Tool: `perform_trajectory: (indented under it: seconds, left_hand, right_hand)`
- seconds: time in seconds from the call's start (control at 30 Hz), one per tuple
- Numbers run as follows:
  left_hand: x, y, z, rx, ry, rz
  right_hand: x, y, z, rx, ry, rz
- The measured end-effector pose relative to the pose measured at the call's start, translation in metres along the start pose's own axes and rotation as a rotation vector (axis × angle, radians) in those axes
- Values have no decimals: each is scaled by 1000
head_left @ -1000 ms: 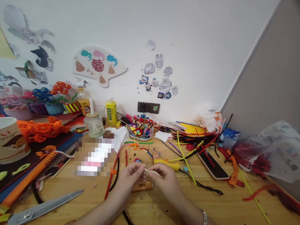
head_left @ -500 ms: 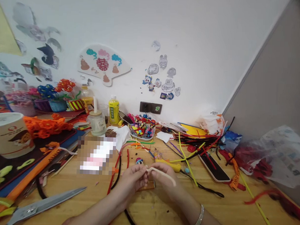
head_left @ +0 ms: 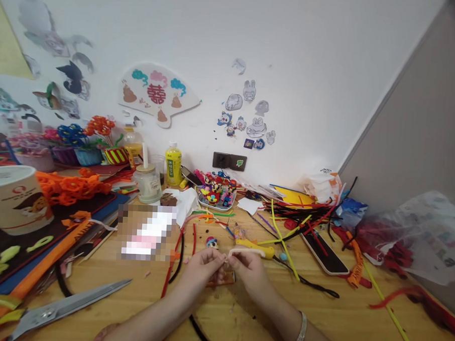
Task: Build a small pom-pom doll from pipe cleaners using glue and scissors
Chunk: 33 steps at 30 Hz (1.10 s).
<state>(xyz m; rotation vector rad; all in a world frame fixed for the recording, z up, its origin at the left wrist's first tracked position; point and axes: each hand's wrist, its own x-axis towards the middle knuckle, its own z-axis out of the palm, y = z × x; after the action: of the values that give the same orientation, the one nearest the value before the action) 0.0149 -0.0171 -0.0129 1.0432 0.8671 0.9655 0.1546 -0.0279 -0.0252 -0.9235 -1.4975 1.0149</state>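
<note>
A cream-coloured pipe cleaner (head_left: 252, 251) runs between my hands, its free end bent out over the right one. My left hand (head_left: 207, 268) is closed, thumb and fingertips pinching one end of it. My right hand (head_left: 248, 274) pinches the same strip close beside, the two sets of fingertips nearly touching. Just behind them on the table stands a small figure (head_left: 212, 242) with a red and blue top. A yellow glue gun (head_left: 259, 250) lies behind my right hand. Under the hands a small brown object (head_left: 226, 279) is partly covered.
Large scissors (head_left: 71, 304) lie at the front left. A phone (head_left: 327, 253) rests on the right, near yellow pipe cleaners (head_left: 281, 233) and a dark pile of them. At the back are a tray of small figures (head_left: 216, 206) and a yellow-labelled bottle (head_left: 173, 164). A paper bucket (head_left: 18, 199) stands left.
The strip's free end has swung up from hanging over the back of my right hand to lie level above it. My right hand has turned, and both hands still pinch the strip.
</note>
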Motion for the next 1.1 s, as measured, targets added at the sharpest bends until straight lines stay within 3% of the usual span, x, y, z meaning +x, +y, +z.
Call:
perform_trajectory:
  seconds: [0.23,0.57,0.77,1.1]
  left_hand:
    - [5,3,-3,147,-54,9]
    - [2,6,-5,199,-195,-7]
    - [-3,10,3,-2,-102,-42]
    - [0,1,0,228,15,147]
  right_hand:
    - [2,4,-3,3,-114,23]
    - [2,-1,-6,115,-104,80]
    - [2,-4,0,196,51,115]
    - [-2,-2,3,30,74,3]
